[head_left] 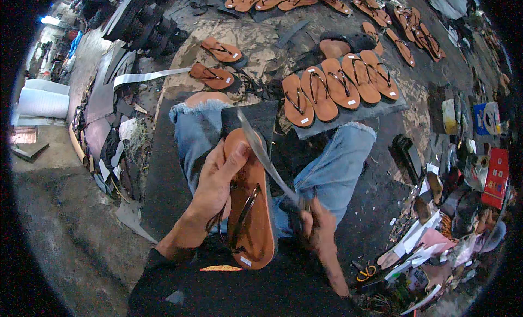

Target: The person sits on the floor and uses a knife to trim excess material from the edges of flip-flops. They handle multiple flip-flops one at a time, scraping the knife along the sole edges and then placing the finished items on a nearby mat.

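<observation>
My left hand (217, 178) is closed around the front part of a brown flip-flop (257, 224), thumb pressed on its toe end. The sandal has a dark thong strap and a small white label at the heel. My right hand (317, 230) grips the dark handle of a long knife (267, 161), partly smeared by motion. The curved metal blade slants up and left along the sandal's right edge; whether it touches the sole I cannot tell. Dark sheet material (261, 116) lies behind the toe, between my knees in torn jeans (335, 164).
Several finished-looking brown flip-flops (321, 93) lie in a row on a dark sheet ahead. Two more sandals (212, 75) sit ahead to the left, and others at the far edge. Scraps and tools litter the right, near a red box (494, 178). An open notebook (43, 103) is far left.
</observation>
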